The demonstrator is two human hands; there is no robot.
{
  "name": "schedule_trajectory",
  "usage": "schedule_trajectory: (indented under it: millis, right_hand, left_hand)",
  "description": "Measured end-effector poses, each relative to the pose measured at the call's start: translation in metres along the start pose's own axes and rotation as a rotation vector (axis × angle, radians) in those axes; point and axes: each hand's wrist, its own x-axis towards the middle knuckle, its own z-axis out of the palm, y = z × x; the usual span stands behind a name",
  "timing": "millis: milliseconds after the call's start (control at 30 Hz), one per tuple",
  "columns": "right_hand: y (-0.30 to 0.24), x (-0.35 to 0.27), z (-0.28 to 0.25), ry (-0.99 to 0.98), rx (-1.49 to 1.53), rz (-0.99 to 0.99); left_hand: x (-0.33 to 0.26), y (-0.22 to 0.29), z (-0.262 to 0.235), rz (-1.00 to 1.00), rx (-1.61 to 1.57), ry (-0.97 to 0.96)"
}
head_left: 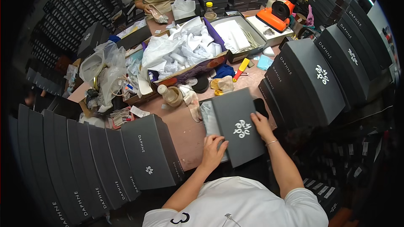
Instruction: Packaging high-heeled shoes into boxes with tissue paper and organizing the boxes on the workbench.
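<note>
Now both hands, left hand (pixel 213 150) and right hand (pixel 261 125), press flat on the dark lid (pixel 237 126).

The dark grey box lid (pixel 237 128) in front of me is a flat rectangle with a white ornamental emblem in its middle. It sits skewed over the open shoe box (pixel 209 120), which lies on the tabletop with white tissue paper showing along its uncovered left side.
</note>
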Motion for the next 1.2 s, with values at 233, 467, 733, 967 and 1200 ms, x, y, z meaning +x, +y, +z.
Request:
schedule_trajectory:
  millis: [233, 467, 733, 967, 1200]
  right_hand:
    - [-0.031, 0.013, 0.048, 0.082, -0.521, -0.117]
    - [-0.004, 0.013, 0.059, 0.097, -0.403, -0.088]
    - [0.026, 0.021, 0.071, 0.069, -0.221, 0.016]
    - [-0.163, -0.092, -0.021, 0.100, -0.648, -0.629]
    - [-0.350, -0.155, -0.259, 0.137, -0.873, -0.481]
  left_hand:
    - [0.007, -0.030, 0.001, -0.484, -0.338, 0.411]
    - [0.040, -0.069, -0.019, -0.431, -0.008, 0.192]
    - [0.023, -0.106, 0.012, -0.725, -1.021, 0.154]
    - [0.078, 0.056, -0.039, -0.538, -1.487, -0.059]
    - [0.149, 0.237, -0.050, 0.037, -1.196, -0.507]
